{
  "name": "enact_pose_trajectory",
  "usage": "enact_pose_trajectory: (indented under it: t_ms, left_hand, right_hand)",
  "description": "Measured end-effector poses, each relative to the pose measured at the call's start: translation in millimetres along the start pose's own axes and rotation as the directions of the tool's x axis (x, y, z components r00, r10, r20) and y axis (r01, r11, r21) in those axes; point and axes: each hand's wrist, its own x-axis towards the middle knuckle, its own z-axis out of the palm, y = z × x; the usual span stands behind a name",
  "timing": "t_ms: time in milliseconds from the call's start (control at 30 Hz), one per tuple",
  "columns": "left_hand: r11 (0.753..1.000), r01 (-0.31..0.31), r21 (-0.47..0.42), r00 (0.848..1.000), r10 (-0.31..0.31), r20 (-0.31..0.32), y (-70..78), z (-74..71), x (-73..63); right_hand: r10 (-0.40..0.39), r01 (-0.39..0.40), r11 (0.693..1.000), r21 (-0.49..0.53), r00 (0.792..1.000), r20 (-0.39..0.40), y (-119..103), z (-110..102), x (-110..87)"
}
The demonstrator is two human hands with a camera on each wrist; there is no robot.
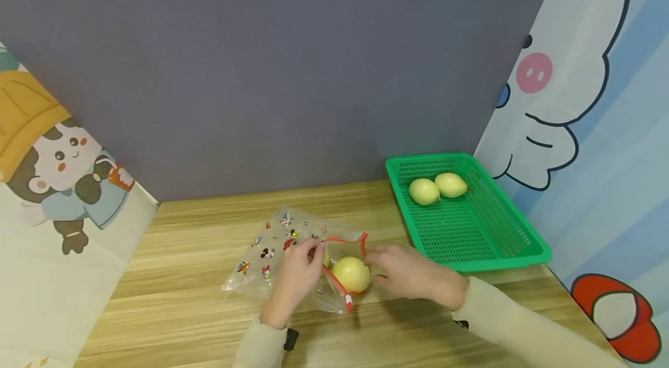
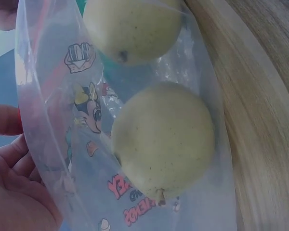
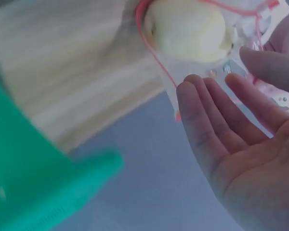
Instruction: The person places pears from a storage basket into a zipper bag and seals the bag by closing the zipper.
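Note:
A clear zip bag (image 1: 277, 240) with cartoon prints and a red zip edge lies on the table, its mouth toward the right. My left hand (image 1: 299, 275) pinches the red-edged rim between thumb and fingers. One pale yellow pear (image 1: 351, 274) sits just inside the mouth. The left wrist view shows this bag from its side, with a stemmed pear (image 2: 164, 142) deeper in and another pear (image 2: 135, 29) above it. Right beside the mouth is my right hand (image 1: 405, 272), its fingers extended and palm bare in the right wrist view (image 3: 250, 144).
Two more pears, a left one (image 1: 424, 191) and a right one (image 1: 451, 185), lie at the back of a green plastic basket (image 1: 522, 260) on the right. Behind the wooden table (image 1: 177, 275) stands a grey panel (image 1: 272, 78). Cartoon-printed walls flank both sides.

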Motion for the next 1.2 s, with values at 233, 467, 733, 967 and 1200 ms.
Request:
enact_pose_trajectory:
  t_ms: [233, 467, 733, 967, 1200]
  left_hand:
    - [1.000, 0.000, -0.001, 1.000, 0.000, 0.003, -1.4, 0.7, 0.5]
    - [1.000, -0.001, -0.012, 1.000, 0.001, 0.005, -1.2, -0.2, 0.1]
    - [1.000, 0.014, -0.028, 1.000, -0.014, 0.022, 0.2, -1.7, 1.6]
    - [0.997, 0.058, -0.048, 0.997, -0.056, 0.052, -0.7, -4.7, 2.3]
    - [0.990, 0.086, -0.114, 0.995, -0.080, 0.055, -1.9, -7.8, 2.6]
  right_hand:
    - [0.056, -0.057, 0.995, -0.081, 0.998, -0.009, 4, -36, -5.7]
    - [0.131, -0.134, 0.987, -0.090, 0.991, -0.034, 18, -64, -5.4]
    - [0.184, -0.198, 0.973, -0.121, 0.976, -0.117, 46, -85, 0.8]
    - [0.271, -0.278, 0.959, -0.064, 0.957, -0.100, 74, -96, 3.8]
    - [0.320, -0.324, 0.945, -0.040, 0.944, -0.077, 98, -101, 7.5]
